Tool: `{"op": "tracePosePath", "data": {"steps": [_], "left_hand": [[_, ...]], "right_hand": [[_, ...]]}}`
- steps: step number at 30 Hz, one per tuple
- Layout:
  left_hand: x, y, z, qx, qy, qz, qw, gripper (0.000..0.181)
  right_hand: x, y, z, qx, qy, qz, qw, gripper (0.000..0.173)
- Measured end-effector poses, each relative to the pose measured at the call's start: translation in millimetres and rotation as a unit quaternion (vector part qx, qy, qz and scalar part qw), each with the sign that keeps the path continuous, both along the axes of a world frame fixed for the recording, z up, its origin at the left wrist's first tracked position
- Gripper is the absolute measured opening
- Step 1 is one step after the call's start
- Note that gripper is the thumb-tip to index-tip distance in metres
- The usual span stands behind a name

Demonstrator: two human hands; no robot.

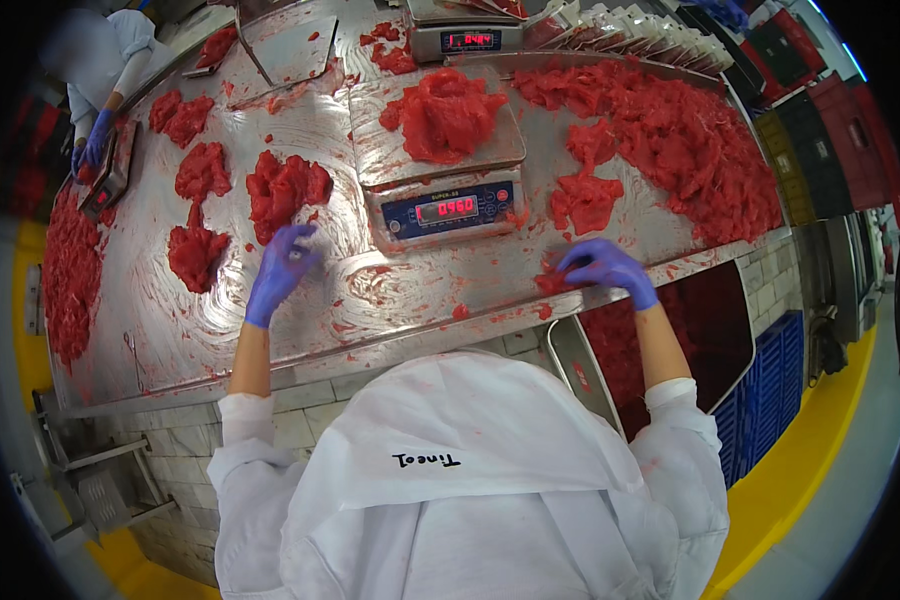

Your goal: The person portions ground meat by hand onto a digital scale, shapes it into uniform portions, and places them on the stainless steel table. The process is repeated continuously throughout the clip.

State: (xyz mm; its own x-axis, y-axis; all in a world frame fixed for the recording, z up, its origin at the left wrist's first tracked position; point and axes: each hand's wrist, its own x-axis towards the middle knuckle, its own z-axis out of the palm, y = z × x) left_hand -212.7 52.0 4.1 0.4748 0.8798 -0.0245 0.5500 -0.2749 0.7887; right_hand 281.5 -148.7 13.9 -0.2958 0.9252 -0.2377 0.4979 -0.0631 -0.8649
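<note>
My left hand [281,266], in a purple glove, is over the metal table just below a pile of raw red meat [285,191]. Its fingers are curled but apart, with nothing in them. At the table's near edge, my gloved right hand [607,270] has its thumb and fingers around a small piece of raw meat [553,282]. Between and beyond my hands stands a digital scale [450,208] with a lit red display. A large mound of meat [450,116] rests on its steel pan [375,154]. Loose meat portions [586,202] lie right of the scale.
A long meat heap [690,150] covers the table's right side. Several portions [201,172] and scissors [133,360] lie left. A metal bin [570,352] containing meat stands below my right arm. Opposite are a second scale [469,41], filled bags [630,34] and a co-worker's gloved hands [94,146].
</note>
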Motion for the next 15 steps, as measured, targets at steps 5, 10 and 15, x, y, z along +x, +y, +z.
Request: {"op": "tracePosePath", "data": {"steps": [5, 10, 15], "left_hand": [[56, 13, 38, 0.045, -0.183, -0.027, 0.982, 0.092], [206, 53, 58, 0.197, -0.102, -0.07, 0.973, 0.113], [160, 52, 74, 0.053, -0.32, -0.113, 0.939, 0.095]], "right_hand": [[-22, 82, 54, 0.243, -0.093, -0.252, 0.932, 0.035], [-111, 235, 45, 0.284, -0.08, -0.235, 0.926, 0.043], [-59, 199, 67, 0.341, -0.044, -0.096, 0.934, 0.04]]}}
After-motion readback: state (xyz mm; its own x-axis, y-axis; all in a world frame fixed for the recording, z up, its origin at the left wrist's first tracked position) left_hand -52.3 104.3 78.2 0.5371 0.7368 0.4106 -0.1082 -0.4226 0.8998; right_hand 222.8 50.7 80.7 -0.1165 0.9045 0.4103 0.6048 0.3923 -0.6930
